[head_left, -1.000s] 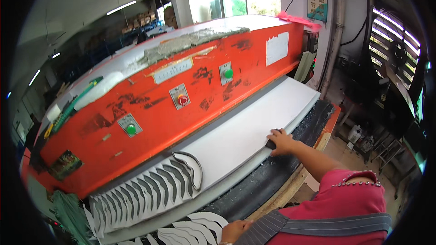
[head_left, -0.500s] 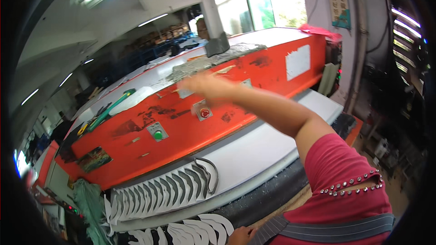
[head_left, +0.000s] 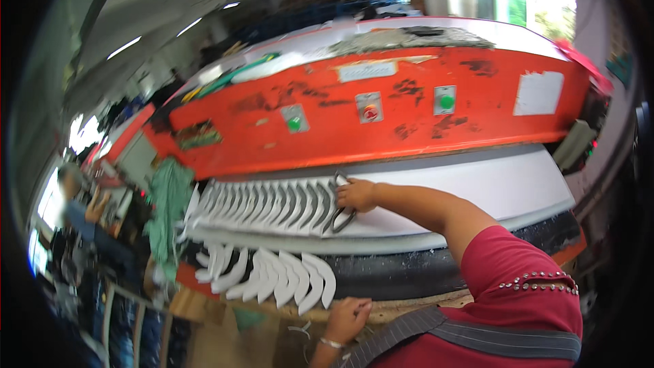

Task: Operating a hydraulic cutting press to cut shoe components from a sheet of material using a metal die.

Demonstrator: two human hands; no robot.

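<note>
A dark, narrow curved cutting die (head_left: 345,221) stands on the white sheet material (head_left: 436,187), at the right end of a row of crescent-shaped cut-outs (head_left: 272,206). My right hand (head_left: 356,195) reaches in from the right, its fingers closed on the die's upper part and hiding some of it. Several loose white crescent pieces (head_left: 319,285) lie overlapping along the dark front edge of the bed. Just right of them, near the wooden edge, rests my left hand (head_left: 349,319), fingers curled in, with nothing seen in it.
An orange-red press beam (head_left: 402,123) spans behind the sheet, with green buttons (head_left: 446,101) and a red one (head_left: 370,112). Grey scraps (head_left: 409,39) lie on top. Green cloth (head_left: 170,197) hangs at the left; farther left is another person (head_left: 95,218), blurred.
My right hand has come down from the front of the red beam onto the cutting die. My left hand shows more fully. The whole view has turned and shifted.
</note>
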